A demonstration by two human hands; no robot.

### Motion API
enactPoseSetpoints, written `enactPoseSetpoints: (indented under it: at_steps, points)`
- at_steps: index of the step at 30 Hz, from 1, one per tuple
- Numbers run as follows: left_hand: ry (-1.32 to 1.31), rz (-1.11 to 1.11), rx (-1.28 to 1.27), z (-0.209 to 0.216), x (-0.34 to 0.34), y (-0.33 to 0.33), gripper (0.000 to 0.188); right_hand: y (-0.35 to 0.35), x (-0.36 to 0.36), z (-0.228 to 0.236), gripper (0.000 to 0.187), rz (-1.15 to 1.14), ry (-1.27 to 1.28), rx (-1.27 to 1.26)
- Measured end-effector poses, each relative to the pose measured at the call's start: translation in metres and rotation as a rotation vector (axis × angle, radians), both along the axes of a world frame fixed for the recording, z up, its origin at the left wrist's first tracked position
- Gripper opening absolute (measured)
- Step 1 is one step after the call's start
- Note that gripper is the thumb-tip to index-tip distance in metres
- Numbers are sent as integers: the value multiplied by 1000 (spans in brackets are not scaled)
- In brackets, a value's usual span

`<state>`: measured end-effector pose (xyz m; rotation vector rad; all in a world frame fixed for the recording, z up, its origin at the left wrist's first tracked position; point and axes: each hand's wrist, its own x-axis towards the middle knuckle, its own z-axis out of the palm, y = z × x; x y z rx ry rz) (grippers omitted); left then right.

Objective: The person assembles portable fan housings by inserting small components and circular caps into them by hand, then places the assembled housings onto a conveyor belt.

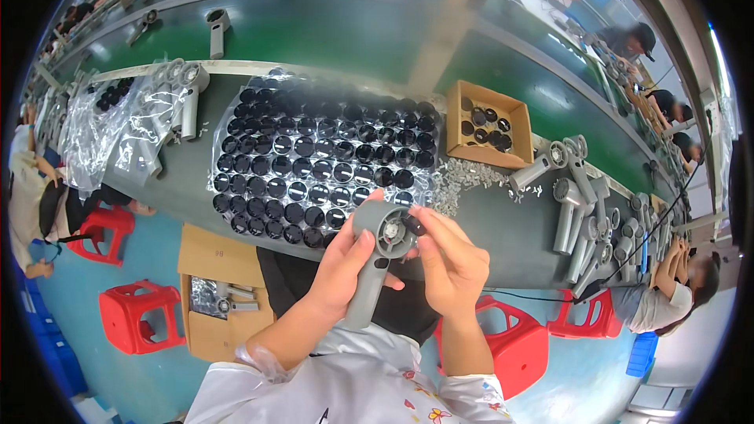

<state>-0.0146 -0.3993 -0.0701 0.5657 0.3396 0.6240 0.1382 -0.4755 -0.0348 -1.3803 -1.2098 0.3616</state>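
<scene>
A grey handheld fan (365, 294) is gripped by my left hand (339, 271), fingers wrapped round it just below its round head. The fan's open face points up, showing a pale hub and spokes inside the ring. Between the fingertips of my right hand (457, 263) is a small black round cap (413, 225), tilted at the right rim of the fan head. Whether it touches the rim I cannot tell. Just beyond my hands, rows of glossy black round caps (302, 166) lie on a clear plastic sheet on the dark bench.
An open cardboard box (509, 157) holds more black discs. Small clear pieces (459, 180) lie scattered beside it. Grey fans (577, 204) are piled at the right; bagged fans (169, 102) lie left. A green conveyor (330, 35) runs behind. Red stools (141, 318) and a carton (224, 267) stand below.
</scene>
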Motion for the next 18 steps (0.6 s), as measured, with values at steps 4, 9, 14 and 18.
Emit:
enactPoseSetpoints:
  at_steps: [4,9,14,18]
  points:
    - [19,59,-2,1,1,-2,73,-1,0,-2,28,-42,-81,-2]
    - [14,110,34,0,1,-3,74,-1,-3,-4,28,-72,-78,-64]
    - [55,129,27,0,0,-3,76,0,-8,-4,27,-98,-44,-119]
    - [62,133,41,1,0,-2,77,1,-6,-3,26,-103,-94,-111]
